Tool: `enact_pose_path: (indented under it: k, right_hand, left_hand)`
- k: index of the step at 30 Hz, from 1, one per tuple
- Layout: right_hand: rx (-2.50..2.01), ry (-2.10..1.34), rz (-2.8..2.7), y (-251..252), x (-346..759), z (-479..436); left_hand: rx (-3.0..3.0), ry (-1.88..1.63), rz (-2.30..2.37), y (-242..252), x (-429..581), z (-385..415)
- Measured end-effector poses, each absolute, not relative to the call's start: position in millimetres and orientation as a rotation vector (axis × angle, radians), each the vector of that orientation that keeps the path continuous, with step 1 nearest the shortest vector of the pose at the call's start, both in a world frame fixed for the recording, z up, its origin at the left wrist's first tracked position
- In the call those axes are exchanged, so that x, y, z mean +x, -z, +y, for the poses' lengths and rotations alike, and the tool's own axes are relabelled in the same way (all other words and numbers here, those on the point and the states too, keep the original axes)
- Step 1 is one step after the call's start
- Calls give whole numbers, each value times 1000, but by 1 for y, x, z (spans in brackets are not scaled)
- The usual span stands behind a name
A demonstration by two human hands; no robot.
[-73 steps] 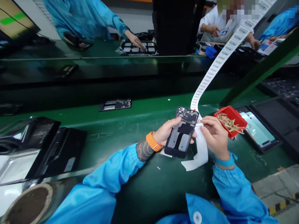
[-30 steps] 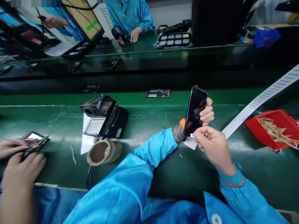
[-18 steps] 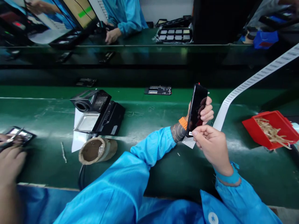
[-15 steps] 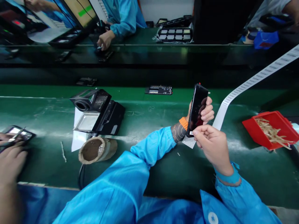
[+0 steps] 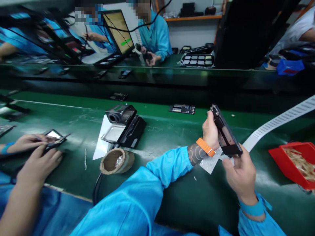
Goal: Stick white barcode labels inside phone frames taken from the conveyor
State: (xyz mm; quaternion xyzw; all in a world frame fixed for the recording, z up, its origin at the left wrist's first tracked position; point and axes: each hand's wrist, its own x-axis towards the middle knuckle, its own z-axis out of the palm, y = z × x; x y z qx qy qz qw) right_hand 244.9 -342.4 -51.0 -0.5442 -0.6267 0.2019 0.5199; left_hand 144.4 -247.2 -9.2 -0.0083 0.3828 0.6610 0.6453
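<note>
Black phone frame point(image 5: 225, 134) sat gripped between my left hand point(image 5: 210, 131) and right hand point(image 5: 240, 172) (tilted, near the label strip point(image 5: 275, 123)).

Green assembly line benches

A green bench point(image 5: 73, 114) runs across; behind it a white wall point(image 5: 192, 32) carries an orange shelf point(image 5: 194, 18) (cluttered).

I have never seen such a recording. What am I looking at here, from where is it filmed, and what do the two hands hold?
The camera sits on a worker's head, looking down at a green workbench. The left hand and right hand together hold an opened phone body, tilted. Beside it runs a white label strip; a red bin of small parts stands at right. A black device and a tape roll lie at centre. At left, a co-worker's hands handle another phone.
</note>
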Motion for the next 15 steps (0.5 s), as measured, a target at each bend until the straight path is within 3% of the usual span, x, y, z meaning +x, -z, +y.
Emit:
enact_pose_path:
  k: [4,7,9,15]
  right_hand:
    - [-1390,-895,-1119,42,260,-330]
    - [-1220,-1447,-842,28,280,-314]
    - [-1190,-1570,-710,26,293,-306]
    - [-1146,-1452,-599,59,322,-304]
  left_hand:
    - [257,-1414,726,12,119,-241]
    - [620,-910,726,15,69,-233]
    - [731,-645,905,18,39,-221]
    - [734,-1123,1310,17,18,-114]
